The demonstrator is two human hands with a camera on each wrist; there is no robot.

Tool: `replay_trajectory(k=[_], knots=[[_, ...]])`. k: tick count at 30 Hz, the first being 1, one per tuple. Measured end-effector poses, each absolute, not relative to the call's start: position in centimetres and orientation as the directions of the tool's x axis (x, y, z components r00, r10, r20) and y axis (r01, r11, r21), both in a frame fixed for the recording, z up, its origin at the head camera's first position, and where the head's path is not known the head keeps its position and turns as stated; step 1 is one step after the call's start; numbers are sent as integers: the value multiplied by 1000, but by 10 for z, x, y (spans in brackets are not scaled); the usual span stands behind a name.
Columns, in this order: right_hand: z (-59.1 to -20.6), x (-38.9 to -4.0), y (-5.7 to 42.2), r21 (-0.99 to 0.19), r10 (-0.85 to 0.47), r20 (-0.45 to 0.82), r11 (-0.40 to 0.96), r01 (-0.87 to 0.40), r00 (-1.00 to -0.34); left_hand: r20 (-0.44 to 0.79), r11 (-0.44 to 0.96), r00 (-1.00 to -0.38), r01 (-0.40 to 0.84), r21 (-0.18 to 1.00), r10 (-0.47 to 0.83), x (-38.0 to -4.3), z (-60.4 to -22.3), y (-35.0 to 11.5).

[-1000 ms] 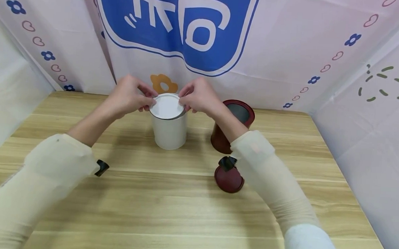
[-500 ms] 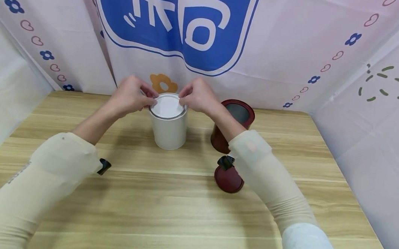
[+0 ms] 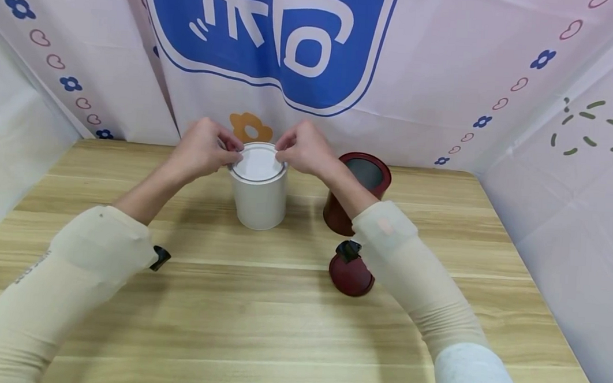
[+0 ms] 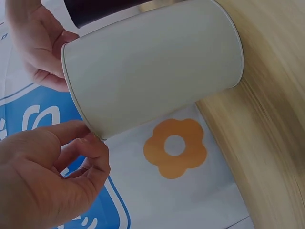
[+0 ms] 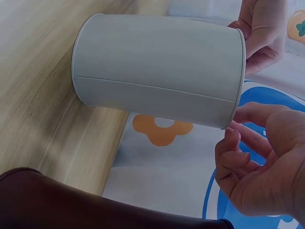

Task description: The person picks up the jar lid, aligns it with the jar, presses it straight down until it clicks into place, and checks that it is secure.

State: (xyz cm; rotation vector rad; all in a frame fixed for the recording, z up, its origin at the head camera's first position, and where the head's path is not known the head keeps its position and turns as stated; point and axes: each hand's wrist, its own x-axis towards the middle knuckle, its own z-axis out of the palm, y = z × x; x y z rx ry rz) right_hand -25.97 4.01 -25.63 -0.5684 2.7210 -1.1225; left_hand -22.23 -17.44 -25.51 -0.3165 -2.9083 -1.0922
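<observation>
A white round lid (image 3: 257, 163) sits level in the mouth of an upright white can (image 3: 260, 205) near the back of the table. My left hand (image 3: 202, 150) pinches the lid's left edge, thumb on top. On the opposite edge my right hand (image 3: 308, 151) does likewise. In the left wrist view, thumb and curled fingers meet at the rim of the can (image 4: 152, 69). The right wrist view has the right hand (image 5: 271, 157) at the same rim, with the can's side seam (image 5: 157, 88) showing.
A dark red can (image 3: 337, 214) stands to the right, partly behind the right forearm. In front of it a dark red lid (image 3: 351, 276) lies on the wooden table (image 3: 226, 326), partly covered by the right sleeve. A printed cloth (image 3: 422, 76) hangs behind the table.
The white lid, tilted over the can a second ago, has come down level into its mouth. Both hands stay at its edges, the left slightly further right.
</observation>
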Motion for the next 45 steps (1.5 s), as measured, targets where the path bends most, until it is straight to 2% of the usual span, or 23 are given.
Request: replay_trajectory(k=[3,8,10,13,24,37,45], knots=[[-255,-256,43,-644,-465,76,652,-399,-882,138,753,-964,263,603,226,-219,-253,-176],[-252,-248,51,-426,-650,151,637,-642,-745,226,761,-909,417,497,351,-212,-251,-180],[-251,-247,53,-373,-691,133,629,-682,-710,226,758,-893,449,474,388,-212,-252,-181],[-253,-246,53,-357,-718,96,622,-697,-690,199,756,-887,459,466,417,-214,-254,-182],[-255,-251,55,-382,-725,70,615,-690,-685,127,754,-897,427,500,423,-219,-257,-187],[-252,-253,52,-360,-703,6,663,-657,-712,193,750,-902,430,503,387,-217,-269,-193],[-251,-252,50,-367,-690,-13,676,-639,-723,150,768,-921,383,514,358,-217,-268,-192]])
